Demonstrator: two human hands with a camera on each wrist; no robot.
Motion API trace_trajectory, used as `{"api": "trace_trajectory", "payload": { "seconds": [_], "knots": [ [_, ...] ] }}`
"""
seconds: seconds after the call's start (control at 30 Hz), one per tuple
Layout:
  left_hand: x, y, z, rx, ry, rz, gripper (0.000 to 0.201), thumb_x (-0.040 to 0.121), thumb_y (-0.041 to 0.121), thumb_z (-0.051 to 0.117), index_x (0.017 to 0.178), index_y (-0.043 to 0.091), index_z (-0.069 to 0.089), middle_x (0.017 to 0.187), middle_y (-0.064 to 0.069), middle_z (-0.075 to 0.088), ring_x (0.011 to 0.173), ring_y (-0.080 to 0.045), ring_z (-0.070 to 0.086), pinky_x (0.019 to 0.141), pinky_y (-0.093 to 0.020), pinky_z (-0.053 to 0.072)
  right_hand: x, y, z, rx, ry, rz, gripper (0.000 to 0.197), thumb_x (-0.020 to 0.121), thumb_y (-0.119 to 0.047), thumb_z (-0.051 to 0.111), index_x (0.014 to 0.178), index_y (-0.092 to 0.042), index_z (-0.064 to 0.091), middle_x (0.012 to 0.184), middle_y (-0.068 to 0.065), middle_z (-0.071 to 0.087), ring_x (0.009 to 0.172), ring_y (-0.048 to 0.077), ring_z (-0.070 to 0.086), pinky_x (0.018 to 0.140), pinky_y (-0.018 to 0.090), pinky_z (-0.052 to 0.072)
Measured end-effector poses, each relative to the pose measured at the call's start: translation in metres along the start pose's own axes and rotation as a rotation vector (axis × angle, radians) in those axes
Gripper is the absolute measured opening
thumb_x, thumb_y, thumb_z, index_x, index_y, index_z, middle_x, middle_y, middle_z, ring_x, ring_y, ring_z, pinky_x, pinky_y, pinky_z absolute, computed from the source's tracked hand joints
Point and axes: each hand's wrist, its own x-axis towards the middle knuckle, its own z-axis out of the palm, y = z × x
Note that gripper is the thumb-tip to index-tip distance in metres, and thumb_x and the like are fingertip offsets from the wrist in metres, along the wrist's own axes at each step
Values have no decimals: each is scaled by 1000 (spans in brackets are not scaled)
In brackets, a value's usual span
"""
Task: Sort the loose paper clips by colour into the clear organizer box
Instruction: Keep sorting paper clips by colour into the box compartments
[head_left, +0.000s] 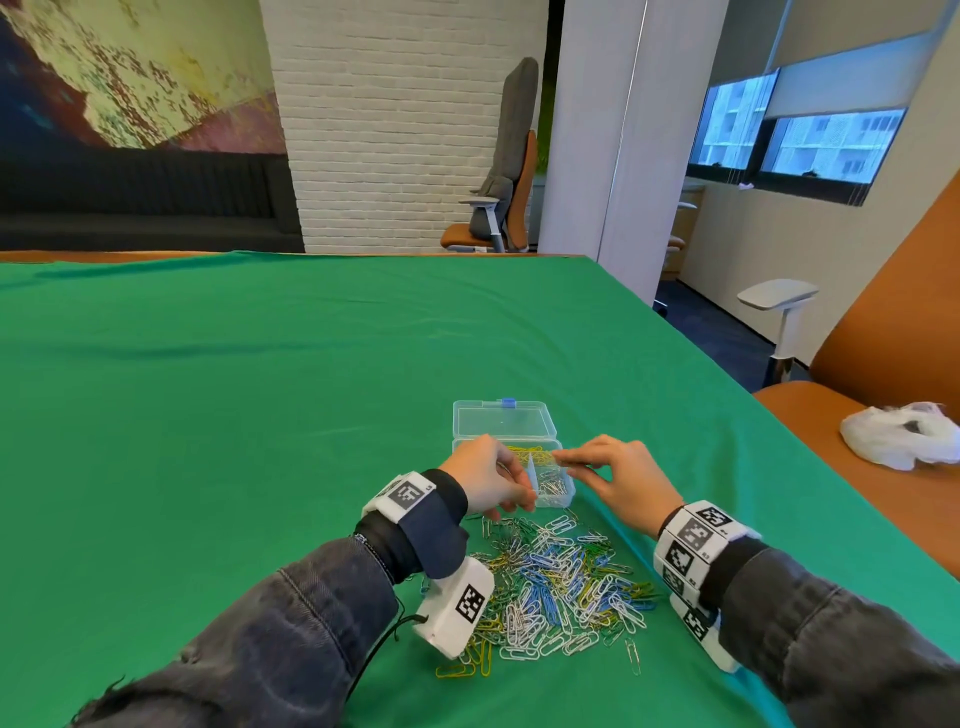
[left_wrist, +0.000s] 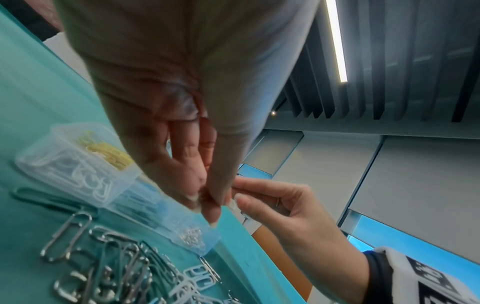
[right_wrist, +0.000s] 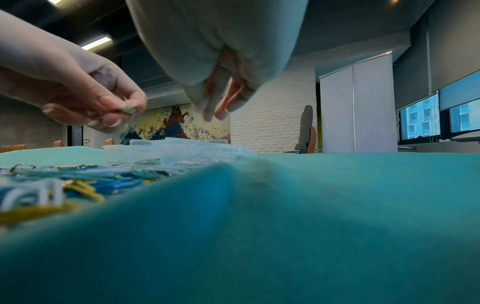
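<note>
Most clips still loose, box only part filled

My left hand (head_left: 488, 480) pinches what looks like a silver clip, fingers curled, above the organizer box (head_left: 563, 496). My right hand (head_left: 618, 478) hangs beside it with fingers loosely extended; whether it holds anything I cannot tell. Yellow, white and silver clips already lie in separate compartments. I judge the job well short of half: the mixed pile (head_left: 556, 587) lies just nearer me, touching the box's front.

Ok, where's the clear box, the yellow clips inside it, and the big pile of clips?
clear organizer box (head_left: 566, 496), head view, its near right corner wall.
yellow clips (head_left: 530, 453), head view, middle of the bunch inside the box.
pile of loose paper clips (head_left: 561, 587), head view, centre of the heap.
</note>
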Motion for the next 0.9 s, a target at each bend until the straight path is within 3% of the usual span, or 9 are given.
{"api": "trace_trajectory", "payload": {
  "seconds": [0.13,0.27,0.4,0.57,0.67,0.77,0.9],
  "knots": [
    [0,-3,1,-83,-37,3,10,86,11,71,81,8,63,84,-8,72,62,-9,62,51,-20,52,-2,-7,-1,66,53,-60,19,89,-23,67,107,-23,73,96,-9,70,86,-2,63,86,18,49],
    [2,-4,4,-146,-22,12,10,85,9,72,81,9,63,86,-11,72,63,-9,62,54,-20,53,-6,-17,-3,144,-96,-117,9,85,-25,71,91,-20,75,81,-13,72,77,1,65,67,14,49],
    [3,-6,7,-191,-14,13,9,85,6,72,82,8,63,78,-7,70,61,-8,63,54,-21,54,-7,-17,-4,129,-172,-130,6,83,-25,73,81,-19,74,72,-10,68,67,4,60,58,10,41],
    [4,-8,5,-189,-4,12,12,82,5,73,81,8,62,82,-15,70,63,-12,63,55,-21,54,-6,-16,-2,113,-189,-126,8,87,-17,67,79,-18,67,70,-10,63,68,2,56,61,7,38],
    [5,-11,-2,-136,30,2,14,79,2,76,80,8,63,73,-10,69,57,-11,62,53,-22,55,-5,-12,0,116,-172,-99,11,91,-18,62,80,-18,62,74,-5,62,70,7,56,64,13,42],
    [6,-13,-12,-129,21,-17,14,80,1,75,81,8,64,82,-17,71,58,-12,63,54,-22,55,-4,-9,1,110,-167,-74,12,93,-19,59,83,-13,62,79,0,64,74,11,57,70,20,47],
    [6,-14,-21,-212,10,-23,10,83,-1,71,85,5,64,85,-17,71,60,-12,64,55,-22,56,-4,-8,2,88,-145,-38,12,95,-20,57,85,-15,61,79,-3,63,73,8,56,67,13,42]
  ]
}}
